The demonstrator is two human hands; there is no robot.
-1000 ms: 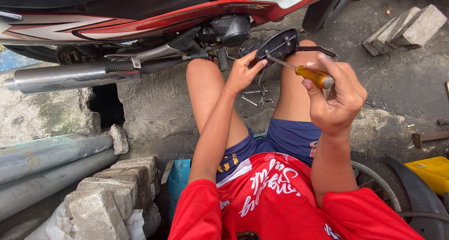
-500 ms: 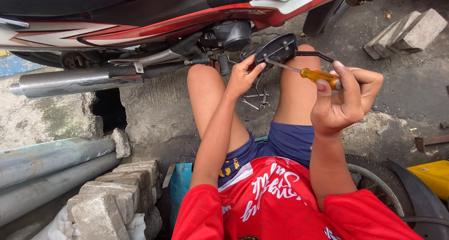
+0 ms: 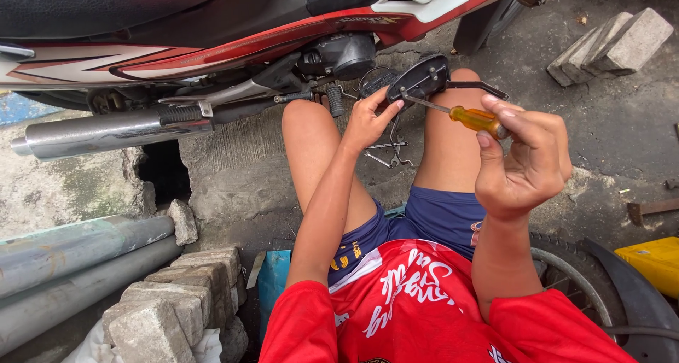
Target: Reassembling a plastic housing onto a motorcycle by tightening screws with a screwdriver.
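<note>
We steady the black cover part (image 3: pixel 422 77) just below the motorbike's engine (image 3: pixel 339 53) with our left hand (image 3: pixel 368 120) closed on its edge, while our right hand (image 3: pixel 527 158), farther off, pinches the orange-handled screwdriver (image 3: pixel 453 111), shaft slanting into it.

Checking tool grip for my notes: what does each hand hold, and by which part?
The right hand holds a screwdriver by its orange handle, fingertips pinching it. The left hand grips the black part at its lower edge.
</note>
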